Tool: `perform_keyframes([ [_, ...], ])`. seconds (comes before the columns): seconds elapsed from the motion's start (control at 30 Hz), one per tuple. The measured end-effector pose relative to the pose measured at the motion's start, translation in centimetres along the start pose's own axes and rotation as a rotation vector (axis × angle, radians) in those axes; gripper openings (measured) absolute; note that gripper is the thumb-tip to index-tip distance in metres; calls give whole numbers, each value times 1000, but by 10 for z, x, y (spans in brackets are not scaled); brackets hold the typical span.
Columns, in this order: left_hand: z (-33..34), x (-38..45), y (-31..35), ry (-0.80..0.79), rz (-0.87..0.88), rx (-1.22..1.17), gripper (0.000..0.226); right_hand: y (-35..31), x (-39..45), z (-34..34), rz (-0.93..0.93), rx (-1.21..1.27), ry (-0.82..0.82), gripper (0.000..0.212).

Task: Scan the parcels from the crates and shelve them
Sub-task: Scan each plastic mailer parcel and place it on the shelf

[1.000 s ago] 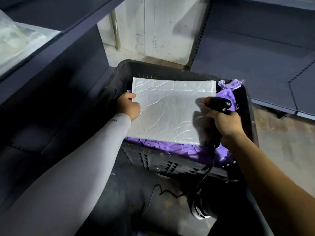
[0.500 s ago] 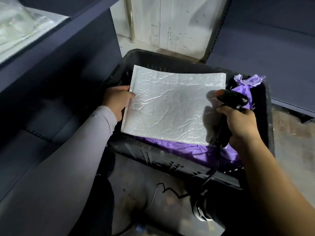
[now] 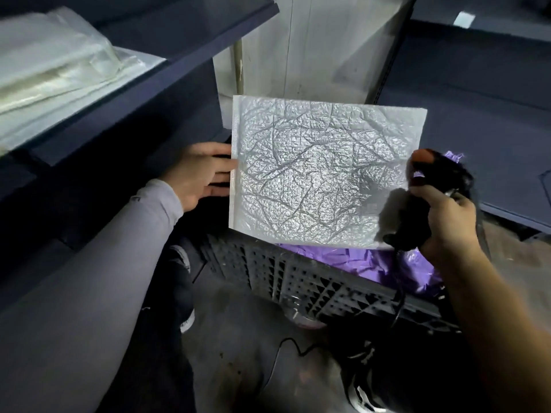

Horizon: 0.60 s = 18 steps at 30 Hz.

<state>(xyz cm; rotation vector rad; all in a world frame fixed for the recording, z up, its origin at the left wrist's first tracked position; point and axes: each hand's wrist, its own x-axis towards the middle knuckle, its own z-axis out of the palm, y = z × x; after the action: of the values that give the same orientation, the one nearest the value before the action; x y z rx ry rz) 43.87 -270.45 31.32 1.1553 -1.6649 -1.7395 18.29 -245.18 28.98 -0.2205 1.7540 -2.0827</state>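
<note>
left hand [image 3: 199, 174] fingers extended, right hand [image 3: 441, 217] curled tight

dark shelf [image 3: 167, 64] — clear plastic bags [image 3: 50, 70] lie on it.

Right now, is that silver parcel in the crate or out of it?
Out: the left hand holds the silver parcel raised above the crate.

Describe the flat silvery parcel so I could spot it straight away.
Start at the dark plastic crate on the floor between the shelves. Above it, the left hand holds a flat parcel by its edge. Unlike the purple bags below, it is a crinkled silver-white rectangle.
</note>
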Motion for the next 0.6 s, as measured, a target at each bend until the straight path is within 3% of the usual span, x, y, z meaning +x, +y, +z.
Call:
perform_keyframes([
  [0.13, -11, -20, 10, 67, 108, 50, 20, -21, -16, 9, 6, -46, -101, 17],
  [0.23, -19, -37, 14, 102, 146, 25, 13, -40, -24, 12, 10, -49, -129, 38],
  [0.37, -34, -54, 14, 84, 169, -193, 16, -55, -36, 15, -3, -73, -109, 7],
  [0.5, -45, -66, 3, 54, 193, -296, 19, -57, -45, 14, -8, -46, -126, 20],
  [0.6, -52, -72, -6, 60, 206, -356, 10, -55, -49, 11, 69, -81, -216, 18],
])
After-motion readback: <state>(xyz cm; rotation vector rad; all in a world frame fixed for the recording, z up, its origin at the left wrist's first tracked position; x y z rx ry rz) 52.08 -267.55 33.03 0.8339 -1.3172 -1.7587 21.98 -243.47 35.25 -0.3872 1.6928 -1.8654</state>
